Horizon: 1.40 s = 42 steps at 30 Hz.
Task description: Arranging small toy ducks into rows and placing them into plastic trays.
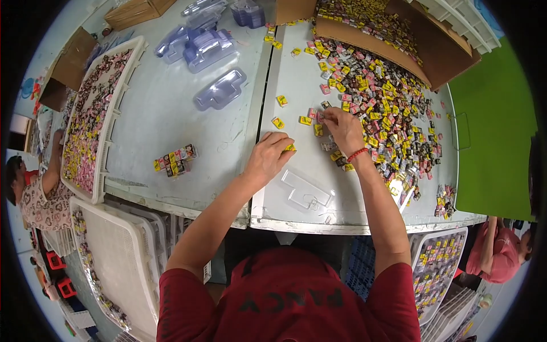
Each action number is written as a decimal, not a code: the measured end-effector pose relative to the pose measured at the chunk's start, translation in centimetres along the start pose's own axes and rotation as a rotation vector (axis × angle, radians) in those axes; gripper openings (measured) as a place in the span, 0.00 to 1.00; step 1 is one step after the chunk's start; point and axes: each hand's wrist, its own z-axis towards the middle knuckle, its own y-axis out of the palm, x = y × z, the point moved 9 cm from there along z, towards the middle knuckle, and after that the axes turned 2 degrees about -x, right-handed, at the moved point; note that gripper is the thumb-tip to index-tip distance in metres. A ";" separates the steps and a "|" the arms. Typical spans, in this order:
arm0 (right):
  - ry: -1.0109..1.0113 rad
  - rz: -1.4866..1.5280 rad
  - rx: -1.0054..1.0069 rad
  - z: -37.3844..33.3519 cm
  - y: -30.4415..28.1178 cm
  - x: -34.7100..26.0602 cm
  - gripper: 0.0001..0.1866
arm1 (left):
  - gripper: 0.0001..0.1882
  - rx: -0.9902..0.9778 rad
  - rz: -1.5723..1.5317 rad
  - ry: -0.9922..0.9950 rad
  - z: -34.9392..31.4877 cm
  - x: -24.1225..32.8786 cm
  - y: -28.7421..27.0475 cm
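My left hand (268,158) is closed on a small yellow block (290,147) near the table's front. My right hand (345,132) reaches to the edge of a big heap of small printed blocks (393,108). Its fingertips are pinched together beside a pink block (313,113); whatever they hold is mostly hidden. Loose yellow blocks (282,101) lie ahead of my left hand. Between my forearms rests a clear stepped plastic tray (305,191), with no blocks in it. To the left, a filled clear tray (175,160) carries rows of coloured blocks.
Clear plastic trays (208,48) are stacked at the far left, one (221,89) lying apart. A cardboard box (376,41) spills blocks at the back right. White crates (105,108) stand at left, where a person (43,196) works; another person (494,251) is at right.
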 end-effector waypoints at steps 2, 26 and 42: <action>-0.044 0.028 -0.003 0.0 -0.1 -0.5 0.14 | 0.11 0.005 0.005 0.013 0.0 0.1 -0.1; -0.348 -0.117 -0.079 1.4 1.9 -2.4 0.20 | 0.12 0.018 0.038 -0.033 -0.4 -0.7 0.4; -0.229 0.122 -0.031 -12.5 -1.7 -8.3 0.13 | 0.12 -0.243 -0.094 0.117 -3.0 5.1 -0.9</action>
